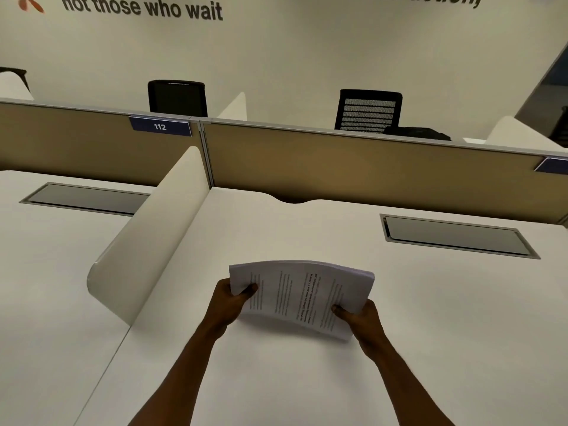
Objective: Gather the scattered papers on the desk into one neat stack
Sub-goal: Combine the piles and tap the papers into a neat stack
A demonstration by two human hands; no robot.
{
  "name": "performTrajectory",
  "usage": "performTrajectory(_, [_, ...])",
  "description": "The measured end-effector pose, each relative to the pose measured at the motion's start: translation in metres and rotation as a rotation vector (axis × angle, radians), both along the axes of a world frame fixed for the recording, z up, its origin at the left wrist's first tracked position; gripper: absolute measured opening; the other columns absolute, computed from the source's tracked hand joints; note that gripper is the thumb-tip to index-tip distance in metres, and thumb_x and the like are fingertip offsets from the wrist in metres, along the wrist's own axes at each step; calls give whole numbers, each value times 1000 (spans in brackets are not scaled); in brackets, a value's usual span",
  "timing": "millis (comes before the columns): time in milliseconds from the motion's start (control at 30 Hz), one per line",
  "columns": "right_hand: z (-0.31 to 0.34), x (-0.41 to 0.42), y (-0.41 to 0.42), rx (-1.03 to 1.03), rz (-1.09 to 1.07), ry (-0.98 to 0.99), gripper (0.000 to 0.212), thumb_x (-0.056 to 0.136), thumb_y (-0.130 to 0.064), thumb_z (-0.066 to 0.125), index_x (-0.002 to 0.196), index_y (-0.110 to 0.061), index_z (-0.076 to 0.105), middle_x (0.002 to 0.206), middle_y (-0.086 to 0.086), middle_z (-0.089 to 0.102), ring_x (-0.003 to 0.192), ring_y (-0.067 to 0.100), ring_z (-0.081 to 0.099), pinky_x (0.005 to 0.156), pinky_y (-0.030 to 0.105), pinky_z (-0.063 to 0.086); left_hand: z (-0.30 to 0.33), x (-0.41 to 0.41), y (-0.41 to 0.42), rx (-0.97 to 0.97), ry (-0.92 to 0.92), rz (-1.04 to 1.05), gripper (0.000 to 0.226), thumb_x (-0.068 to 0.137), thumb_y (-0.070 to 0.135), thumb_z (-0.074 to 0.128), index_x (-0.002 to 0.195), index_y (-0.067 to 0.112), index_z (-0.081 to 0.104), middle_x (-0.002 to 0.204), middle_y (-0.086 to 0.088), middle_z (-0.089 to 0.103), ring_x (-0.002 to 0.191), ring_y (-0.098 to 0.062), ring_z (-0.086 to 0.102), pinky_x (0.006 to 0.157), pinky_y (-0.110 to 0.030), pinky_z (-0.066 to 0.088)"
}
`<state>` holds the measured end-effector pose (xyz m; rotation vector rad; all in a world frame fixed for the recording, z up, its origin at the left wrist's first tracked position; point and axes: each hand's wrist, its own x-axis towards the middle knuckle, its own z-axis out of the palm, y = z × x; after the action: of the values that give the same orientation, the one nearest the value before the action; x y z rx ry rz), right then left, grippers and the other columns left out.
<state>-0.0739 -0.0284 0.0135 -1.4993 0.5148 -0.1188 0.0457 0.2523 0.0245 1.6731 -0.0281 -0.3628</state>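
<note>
A stack of printed white papers (299, 298) is held above the white desk (430, 318), bowed upward in the middle. My left hand (229, 302) grips its left edge, thumb on top. My right hand (358, 318) grips its right edge, thumb on the top sheet. The stack's lower edge is close to the desk surface; whether it touches I cannot tell. No loose sheets lie elsewhere on the desk.
A curved white divider (147, 241) stands to the left of the desk. A tan partition (353, 167) runs along the back. A grey cable hatch (455, 236) is set into the desk at the right. Two black chairs (368, 110) stand beyond the partition.
</note>
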Motion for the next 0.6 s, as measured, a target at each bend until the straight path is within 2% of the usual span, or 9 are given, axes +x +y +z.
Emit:
performTrajectory(100, [9, 3, -4, -47, -17, 4, 35, 71, -11, 81, 104, -16, 69, 105, 12, 74, 97, 32, 71, 86, 53, 58, 8, 2, 1, -2, -19, 5, 27, 83, 26, 76, 107, 15, 71, 102, -9, 74, 103, -38, 68, 75, -34, 58])
performTrajectory(133, [15, 5, -5, -74, -12, 3, 34, 70, -15, 80, 102, -17, 69, 103, 12, 74, 95, 32, 71, 84, 53, 59, 13, 3, 3, -5, -44, -6, 34, 79, 31, 77, 111, 19, 70, 106, -7, 74, 105, -36, 68, 77, -35, 59])
performTrajectory(200, [31, 7, -9, -163, 15, -7, 25, 74, -17, 79, 96, -22, 70, 98, 8, 74, 93, 33, 71, 79, 49, 60, 26, 7, 5, 46, -168, -11, 65, 74, 36, 82, 133, 30, 56, 126, 2, 66, 114, -21, 64, 87, -34, 58])
performTrajectory(300, [57, 13, -17, -353, 92, -47, 20, 82, -15, 75, 89, -32, 68, 92, -2, 73, 89, 25, 70, 70, 32, 55, 61, 12, 0, 303, -520, 100, 109, 68, 49, 83, 155, 33, 19, 157, 3, 35, 140, -14, 37, 112, -33, 35])
performTrajectory(367, [78, 18, -21, -480, 164, -69, 15, 80, -24, 75, 89, -34, 68, 90, -6, 73, 85, 18, 69, 67, 28, 53, 93, 14, -7, 460, -755, 87, 120, 65, 63, 77, 157, 27, 10, 164, 2, 17, 150, -16, 17, 120, -32, 17])
performTrajectory(433, [98, 24, -22, -604, 226, -91, 11, 82, -22, 74, 90, -28, 71, 86, -7, 72, 80, 10, 68, 66, 23, 52, 117, 15, -18, 529, -838, -108, 119, 63, 69, 75, 157, 29, 13, 164, 4, 18, 152, -15, 14, 124, -36, 17])
performTrajectory(500, [119, 30, -17, -729, 279, -118, 11, 83, -13, 74, 91, -20, 73, 81, -9, 70, 74, 1, 64, 61, 11, 47, 131, 15, -31, 558, -750, -373, 109, 65, 64, 77, 154, 36, 21, 159, 8, 33, 147, -13, 30, 121, -40, 29])
performTrajectory(533, [131, 33, -14, -781, 301, -136, 12, 82, -10, 73, 91, -18, 74, 79, -9, 69, 72, 0, 62, 59, 9, 45, 134, 14, -37, 558, -701, -448, 100, 69, 56, 78, 153, 37, 27, 154, 7, 43, 140, -14, 42, 117, -39, 36])
performTrajectory(600, [150, 37, -8, -854, 340, -172, 12, 79, -10, 72, 85, -21, 74, 76, -9, 69, 69, 3, 62, 59, 9, 41, 136, 12, -47, 524, -648, -426, 67, 79, 36, 76, 141, 33, 50, 132, 2, 66, 117, -17, 62, 99, -35, 50])
